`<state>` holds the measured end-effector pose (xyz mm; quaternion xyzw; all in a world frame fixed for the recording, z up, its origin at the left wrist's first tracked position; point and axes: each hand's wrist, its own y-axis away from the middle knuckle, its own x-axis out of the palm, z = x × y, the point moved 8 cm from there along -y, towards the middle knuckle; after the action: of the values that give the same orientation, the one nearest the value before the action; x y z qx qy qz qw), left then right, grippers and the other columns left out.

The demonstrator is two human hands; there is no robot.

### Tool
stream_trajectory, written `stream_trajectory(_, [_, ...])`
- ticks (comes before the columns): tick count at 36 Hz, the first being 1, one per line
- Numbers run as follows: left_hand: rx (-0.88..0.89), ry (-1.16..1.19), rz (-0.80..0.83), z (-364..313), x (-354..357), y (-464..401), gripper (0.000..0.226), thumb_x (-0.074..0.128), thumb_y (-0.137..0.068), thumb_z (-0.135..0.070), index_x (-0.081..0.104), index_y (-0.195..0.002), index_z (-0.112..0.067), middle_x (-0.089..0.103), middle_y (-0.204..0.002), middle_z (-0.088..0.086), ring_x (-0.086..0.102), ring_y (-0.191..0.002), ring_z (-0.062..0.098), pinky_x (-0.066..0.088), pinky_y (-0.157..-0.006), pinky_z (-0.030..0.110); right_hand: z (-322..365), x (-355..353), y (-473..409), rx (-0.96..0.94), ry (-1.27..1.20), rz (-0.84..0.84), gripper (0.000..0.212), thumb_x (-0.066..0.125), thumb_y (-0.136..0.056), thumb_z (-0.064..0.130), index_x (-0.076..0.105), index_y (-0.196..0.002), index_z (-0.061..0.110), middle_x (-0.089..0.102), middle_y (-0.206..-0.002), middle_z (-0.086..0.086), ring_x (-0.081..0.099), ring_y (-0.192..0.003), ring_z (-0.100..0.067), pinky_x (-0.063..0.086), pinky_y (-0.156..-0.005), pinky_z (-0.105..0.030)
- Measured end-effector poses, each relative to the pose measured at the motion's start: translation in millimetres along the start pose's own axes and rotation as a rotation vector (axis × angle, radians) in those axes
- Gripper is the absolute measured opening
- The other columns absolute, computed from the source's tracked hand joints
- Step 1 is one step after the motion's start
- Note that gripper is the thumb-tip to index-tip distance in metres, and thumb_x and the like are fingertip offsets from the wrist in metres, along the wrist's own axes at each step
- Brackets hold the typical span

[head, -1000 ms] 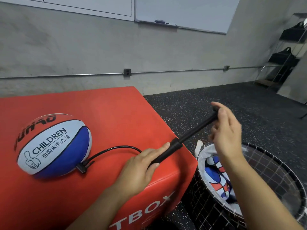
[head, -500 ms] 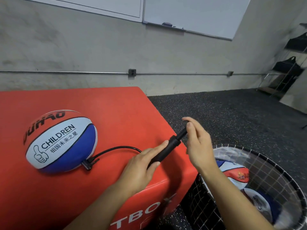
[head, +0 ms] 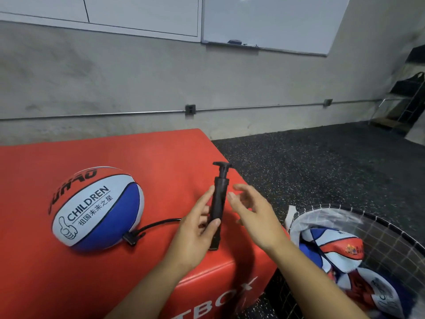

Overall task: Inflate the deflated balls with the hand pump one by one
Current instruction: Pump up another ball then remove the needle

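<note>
Red padded vinyl covers the box [head: 69,272] filling the lower left of the frame; its right edge drops away just right of the hands, with speckled black rubber floor [head: 322,162] open beyond. A wire basket [head: 391,229] stands close against that edge at lower right, cut off by the frame, holding limp deflated balls [head: 331,249] in plastic wrap, their number hard to make out. On the box lies the red, white and blue ball [head: 96,208], rounded, with a thin black hose [head: 158,223] curving from its lower side toward the pump [head: 218,203]. The left hand [head: 195,229] grips the upright matte black pump barrel, fingers and thumb curled round it, hiding where the hose joins. The right hand [head: 250,212] hovers just beside it, fingers spread and loosely bent, touching nothing.
</note>
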<state>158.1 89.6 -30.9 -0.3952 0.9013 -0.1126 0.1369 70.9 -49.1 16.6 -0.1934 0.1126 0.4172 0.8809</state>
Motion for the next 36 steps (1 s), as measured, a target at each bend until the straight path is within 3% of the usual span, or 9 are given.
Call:
stream_trajectory(3, [0.003,0.019,0.009,-7.7,-7.9,-0.2,0.083,0.062,-0.1,0.003,0.04,-0.151,-0.059,0.068,-0.117,-0.001,0.07,-0.098,0.029,0.059,-0.086,0.035,0.1,25.8,1.7,0.004,0.004,0.119,0.047,0.064,-0.085,0.064,0.073,-0.103,0.021,0.074,-0.095,-0.003,0.066,-0.083,-0.014,0.053,-0.087,-0.053])
stream_trajectory(7, [0.005,-0.033,0.027,-17.8,-20.1,6.9,0.082,0.064,-0.098,0.006,0.037,-0.149,-0.052,0.064,-0.122,0.001,0.07,-0.095,0.008,0.055,-0.085,0.02,-0.6,43.1,-2.7,-0.006,0.067,0.141,0.026,0.067,-0.094,0.047,0.074,-0.103,0.024,0.075,-0.09,0.007,0.068,-0.083,-0.01,0.053,-0.083,-0.035])
stream_trajectory(10, [0.036,-0.145,-0.001,-29.4,-39.5,11.3,0.075,0.067,-0.097,0.001,0.043,-0.144,-0.053,0.065,-0.123,-0.006,0.07,-0.101,0.006,0.056,-0.088,0.02,1.1,49.5,-9.7,0.006,0.141,0.115,0.014,0.065,-0.102,0.035,0.071,-0.093,0.026,0.068,-0.076,0.011,0.058,-0.069,0.0,0.044,-0.067,-0.022])
stream_trajectory(13, [0.121,-0.303,-0.049,-52.4,-67.1,18.4,0.069,0.071,-0.095,-0.006,0.05,-0.144,-0.05,0.064,-0.123,-0.017,0.067,-0.109,0.008,0.058,-0.092,0.025,2.2,56.3,-16.3,0.031,0.269,0.1,0.025,0.062,-0.102,0.043,0.069,-0.085,0.025,0.065,-0.071,0.008,0.06,-0.069,-0.012,0.046,-0.067,-0.031])
stream_trajectory(16, [0.237,-0.517,-0.083,-84.1,-97.0,32.3,0.059,0.068,-0.095,-0.02,0.052,-0.147,-0.042,0.061,-0.126,-0.022,0.064,-0.115,0.006,0.056,-0.091,0.021,0.0,68.0,-19.5,0.074,0.442,0.147,0.032,0.06,-0.101,0.05,0.075,-0.104,0.022,0.075,-0.087,0.0,0.069,-0.087,-0.026,0.052,-0.077,-0.041])
stream_trajectory(22, [0.399,-0.866,-0.211,-119.3,-169.9,63.6,0.052,0.063,-0.093,-0.042,0.058,-0.143,-0.03,0.063,-0.131,-0.016,0.057,-0.126,0.011,0.043,-0.108,0.037,-10.9,95.0,-19.6,0.148,0.691,0.247,0.035,0.058,-0.101,0.054,0.072,-0.112,0.024,0.076,-0.103,-0.005,0.069,-0.104,-0.032,0.043,-0.072,-0.035])
stream_trajectory(29, [0.198,-1.0,-0.263,-97.5,-251.0,90.4,0.083,0.065,-0.076,-0.081,0.06,-0.142,-0.031,0.054,-0.143,-0.009,0.049,-0.138,0.02,0.041,-0.111,0.055,-6.9,101.5,-24.7,0.216,0.689,0.281,0.028,0.071,-0.093,0.049,0.073,-0.113,0.029,0.076,-0.11,-0.002,0.07,-0.106,-0.028,0.05,-0.082,-0.033])
stream_trajectory(33, [0.048,-0.878,-0.113,-72.9,-262.9,105.1,0.112,0.068,-0.061,-0.094,0.029,-0.158,-0.053,0.022,-0.161,-0.028,0.028,-0.151,0.005,0.03,-0.123,0.041,14.0,99.1,-26.9,0.172,0.594,0.208,0.031,0.072,-0.094,0.044,0.072,-0.119,0.026,0.076,-0.114,-0.004,0.07,-0.109,-0.028,0.051,-0.088,-0.034])
stream_trajectory(36, [-0.016,-0.814,-0.06,-60.2,-262.8,110.3,0.137,0.083,-0.048,-0.086,0.007,-0.159,-0.061,-0.001,-0.166,-0.034,0.01,-0.156,-0.001,0.02,-0.125,0.032,58.9,98.5,-21.0,-0.083,0.515,0.063,0.032,0.07,-0.098,0.036,0.07,-0.125,0.019,0.075,-0.123,-0.002,0.069,-0.115,-0.021,0.049,-0.097,-0.032])
